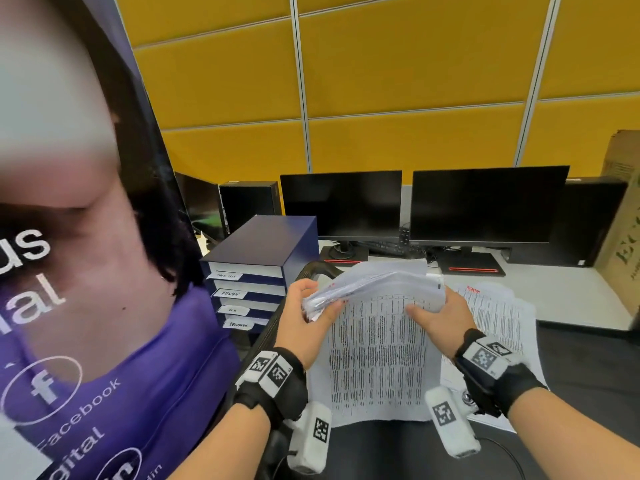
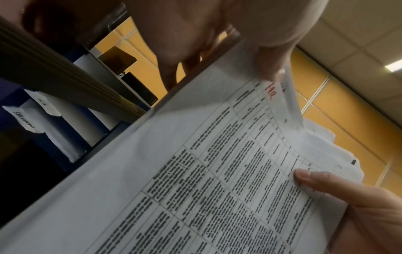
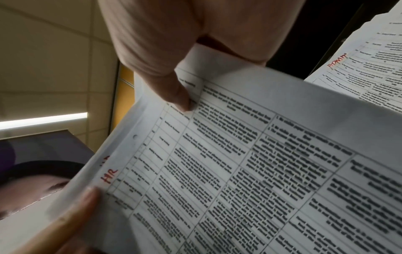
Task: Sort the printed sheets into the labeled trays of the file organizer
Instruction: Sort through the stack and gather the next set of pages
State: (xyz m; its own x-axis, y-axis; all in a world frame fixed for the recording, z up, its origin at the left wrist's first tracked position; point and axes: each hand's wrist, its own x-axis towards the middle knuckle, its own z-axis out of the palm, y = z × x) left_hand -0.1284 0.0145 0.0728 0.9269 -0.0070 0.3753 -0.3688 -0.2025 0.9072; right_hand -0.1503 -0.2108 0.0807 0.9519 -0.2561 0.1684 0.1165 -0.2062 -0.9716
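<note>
Both hands [image 1: 374, 318] pinching printed sheets [image 1: 377, 362].

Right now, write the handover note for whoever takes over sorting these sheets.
Left hand: pinches the far left corner of the held sheets.
Right hand: grips their far right edge, thumb on top.
The top sheet is marked HR in red.
More sheets, one marked ADMIN, lie on the desk to the right.
File organizer stands to the left, trays labeled.
Done: cannot tell what is filed.
Left: file the HR sheet, then the rest.
</note>
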